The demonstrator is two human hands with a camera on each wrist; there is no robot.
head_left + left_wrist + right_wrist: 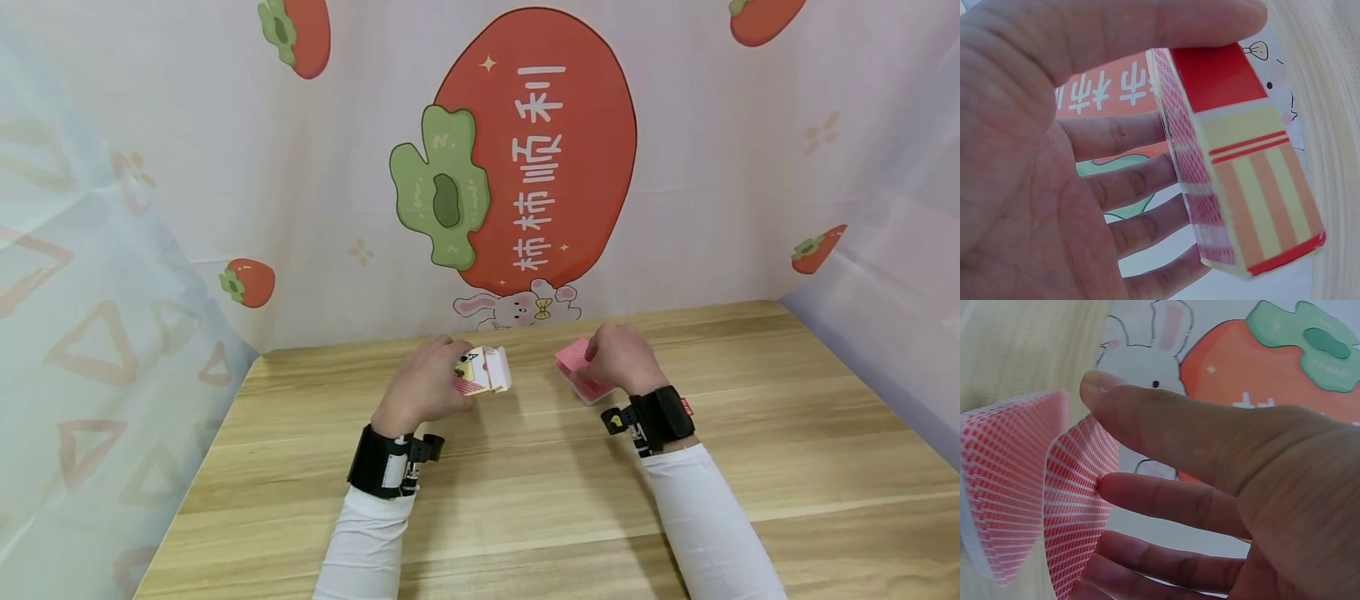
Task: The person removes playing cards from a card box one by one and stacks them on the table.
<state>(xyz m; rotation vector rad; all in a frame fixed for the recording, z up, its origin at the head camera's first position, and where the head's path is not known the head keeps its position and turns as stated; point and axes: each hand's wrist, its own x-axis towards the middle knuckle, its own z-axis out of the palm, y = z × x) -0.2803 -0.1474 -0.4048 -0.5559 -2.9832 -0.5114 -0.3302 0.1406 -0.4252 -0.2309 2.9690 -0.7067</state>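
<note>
My left hand (pixel 423 379) grips a playing-card box (pixel 480 372) between thumb and fingers, raised over the table. An ace design shows on the box's face, and its white end flap stands open to the right. The left wrist view shows the box's striped side (pixel 1266 187), the thumb along one end and the fingers behind. My right hand (pixel 622 358) is at a deck of red-and-white backed playing cards (pixel 573 358). In the right wrist view its thumb and fingers pinch a bent portion of cards (pixel 1075 506), beside a thicker stack (pixel 1007 481) separated by a gap.
Both hands work over the far part of a wooden table (pixel 517 500). Behind its far edge hangs a white cloth (pixel 322 208) printed with persimmons and a rabbit. More cloth hangs along the left and right sides.
</note>
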